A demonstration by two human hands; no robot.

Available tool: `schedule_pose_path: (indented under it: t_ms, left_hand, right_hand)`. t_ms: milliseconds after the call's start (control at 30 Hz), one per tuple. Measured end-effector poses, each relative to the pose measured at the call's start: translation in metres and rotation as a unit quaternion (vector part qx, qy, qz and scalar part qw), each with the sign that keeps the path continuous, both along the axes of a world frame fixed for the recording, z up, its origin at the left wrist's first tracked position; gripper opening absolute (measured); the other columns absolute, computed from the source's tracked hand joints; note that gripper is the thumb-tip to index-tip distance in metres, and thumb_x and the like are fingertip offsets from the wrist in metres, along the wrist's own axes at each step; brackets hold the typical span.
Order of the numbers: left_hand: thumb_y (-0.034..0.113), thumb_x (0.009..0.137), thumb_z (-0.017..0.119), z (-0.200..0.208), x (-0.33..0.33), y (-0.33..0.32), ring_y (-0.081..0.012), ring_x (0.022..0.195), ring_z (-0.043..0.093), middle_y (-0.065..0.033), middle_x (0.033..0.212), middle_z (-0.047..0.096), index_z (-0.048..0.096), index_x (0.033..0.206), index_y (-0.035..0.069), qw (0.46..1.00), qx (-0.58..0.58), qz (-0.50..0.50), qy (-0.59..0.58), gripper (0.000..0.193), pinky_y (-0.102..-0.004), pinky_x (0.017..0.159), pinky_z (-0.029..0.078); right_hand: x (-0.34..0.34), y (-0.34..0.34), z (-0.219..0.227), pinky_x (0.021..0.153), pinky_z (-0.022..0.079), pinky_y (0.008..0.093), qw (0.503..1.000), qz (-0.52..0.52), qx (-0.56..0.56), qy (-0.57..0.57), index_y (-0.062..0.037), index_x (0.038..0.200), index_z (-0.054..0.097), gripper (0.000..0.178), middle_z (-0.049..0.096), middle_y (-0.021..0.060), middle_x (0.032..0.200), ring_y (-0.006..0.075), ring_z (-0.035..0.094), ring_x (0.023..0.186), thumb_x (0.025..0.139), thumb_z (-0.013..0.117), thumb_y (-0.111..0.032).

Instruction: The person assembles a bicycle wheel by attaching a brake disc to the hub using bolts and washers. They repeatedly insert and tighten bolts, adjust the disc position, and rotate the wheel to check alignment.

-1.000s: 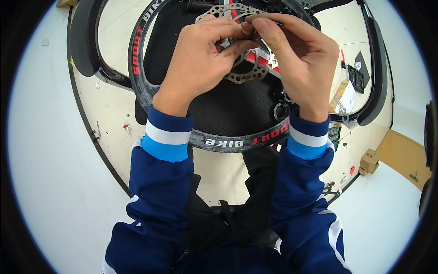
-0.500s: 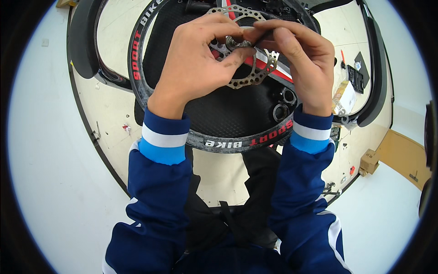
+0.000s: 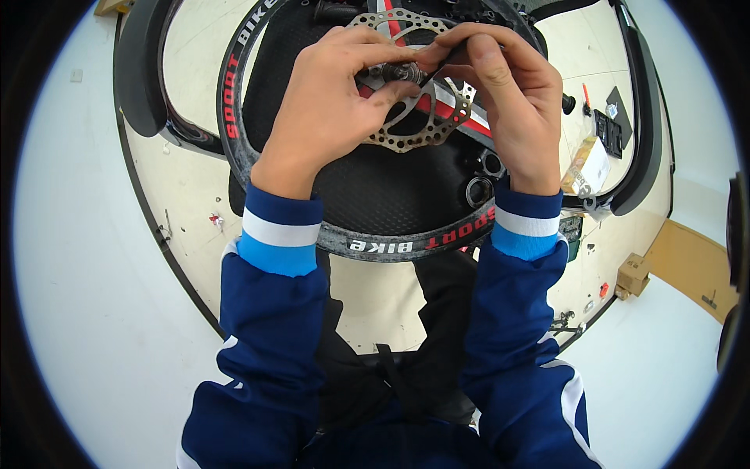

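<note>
A spoked bicycle wheel with a dark rim [image 3: 328, 236] lies flat, red and white lettering along it. At its middle, a drilled metal brake disc [image 3: 402, 144] surrounds the ridged metal hub axle [image 3: 401, 72]. My left hand [image 3: 320, 109] comes in from the left, its thumb and forefinger closed around the axle end. Opposite it, my right hand [image 3: 516, 98] pinches a thin dark rod [image 3: 437, 70] that slants down to the axle; its kind is unclear. The fingertips of both hands meet above the hub and partly hide it.
Under the wheel is a black textured chair seat [image 3: 367, 199] between two curved armrests [image 3: 142, 86]. Metal rings [image 3: 478, 191] lie on the seat at the right. Beyond the right armrest are a box [image 3: 591, 166] and a black tool case [image 3: 608, 133] on the floor; a cardboard box [image 3: 633, 275] stands farther right.
Both hands have shifted slightly left, and the right has drawn in a little. The ridged axle now shows darker between my left thumb and forefinger. The brake disc has moved slightly left.
</note>
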State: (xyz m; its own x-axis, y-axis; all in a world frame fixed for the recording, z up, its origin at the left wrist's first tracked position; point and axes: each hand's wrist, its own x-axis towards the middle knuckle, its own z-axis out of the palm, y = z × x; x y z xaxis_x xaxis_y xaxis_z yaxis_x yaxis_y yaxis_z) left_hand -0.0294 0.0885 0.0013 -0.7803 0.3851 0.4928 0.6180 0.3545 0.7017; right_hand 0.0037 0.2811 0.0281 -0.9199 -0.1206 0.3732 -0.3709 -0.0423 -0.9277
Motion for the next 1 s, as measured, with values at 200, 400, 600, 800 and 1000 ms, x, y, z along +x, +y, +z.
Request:
schedule_pose_path:
  t_ms: [200,400,600,800,1000]
  left_hand:
    - [0.002,0.076,0.078,0.0,-0.002,-0.001,-0.0213,0.09,0.067,-0.0082,0.094,0.073,0.076,0.1,0.003,1.0,-0.023,-0.003,-0.018,0.023,-0.0298,0.08,0.052]
    - [0.0,0.077,0.077,-0.005,-0.001,0.004,-0.0217,0.084,0.067,-0.008,0.089,0.073,0.075,0.096,0.002,1.0,0.0,0.024,-0.017,0.019,-0.0294,0.077,0.052]
    - [0.0,0.076,0.077,-0.002,0.001,0.006,-0.0222,0.082,0.067,-0.0087,0.087,0.072,0.074,0.094,0.001,0.998,0.018,0.033,-0.043,0.018,-0.0298,0.076,0.052]
    - [0.003,0.078,0.078,-0.001,0.001,0.002,-0.0198,0.081,0.066,-0.0078,0.088,0.072,0.075,0.101,0.004,0.998,0.014,0.035,-0.045,0.024,-0.0298,0.075,0.051]
    - [0.006,0.08,0.077,0.067,0.021,-0.041,-0.0129,0.063,0.057,-0.005,0.078,0.07,0.076,0.102,0.001,0.993,-0.035,-0.071,-0.091,0.022,-0.0246,0.06,0.042]
  right_hand:
    - [0.008,-0.003,-0.004,0.084,0.059,0.0329,0.998,-0.044,0.035,0.034,0.001,0.111,0.068,0.025,0.072,0.0136,0.101,0.0226,0.072,0.094,0.103,0.056,-0.019]
    - [0.019,-0.025,-0.001,0.083,0.06,0.0334,0.987,-0.135,0.057,0.065,0.0039,0.109,0.066,0.021,0.072,0.0149,0.097,0.0227,0.072,0.092,0.103,0.057,-0.014]
    - [0.028,-0.055,-0.006,0.082,0.059,0.0301,0.964,-0.252,0.049,0.069,0.0075,0.107,0.064,0.016,0.072,0.0137,0.094,0.0182,0.07,0.087,0.099,0.06,-0.007]
    - [0.025,-0.049,-0.002,0.071,0.055,0.0236,0.977,-0.206,-0.041,0.038,0.005,0.103,0.067,0.012,0.071,0.0087,0.09,0.0116,0.068,0.083,0.096,0.065,-0.005]
    - [0.021,-0.009,0.006,0.074,0.061,0.0324,0.961,-0.245,-0.13,0.011,0.0047,0.107,0.068,0.025,0.073,0.0158,0.094,0.0222,0.073,0.08,0.101,0.061,-0.019]
